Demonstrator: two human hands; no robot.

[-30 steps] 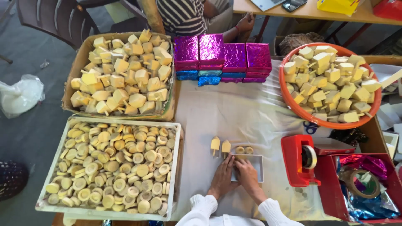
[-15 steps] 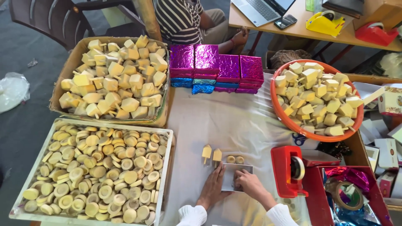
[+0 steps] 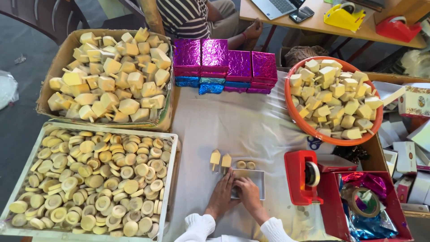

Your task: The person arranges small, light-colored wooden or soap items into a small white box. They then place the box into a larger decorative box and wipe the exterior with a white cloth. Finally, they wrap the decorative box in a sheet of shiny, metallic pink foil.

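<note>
My left hand (image 3: 221, 197) and my right hand (image 3: 247, 192) press side by side on a small grey open box (image 3: 255, 178) lying on the white cloth (image 3: 233, 130). Fingers of both hands rest on the box's near left part. Just beyond the box stand two pale wooden spinning tops (image 3: 220, 160) and two small wooden discs (image 3: 245, 165). My sleeves are white.
A cardboard box of wooden tops (image 3: 109, 74) sits far left, a white crate of wooden discs (image 3: 89, 179) near left. Foil-wrapped magenta boxes (image 3: 226, 62) are stacked at the back. An orange basin of tops (image 3: 333, 96) and a red tape dispenser (image 3: 304, 177) stand right. A seated person (image 3: 192, 15) is opposite.
The view has dropped and moved closer, so the table fills more of the frame. My hands stay together on the small grey box, with the tops and discs still beyond it.
</note>
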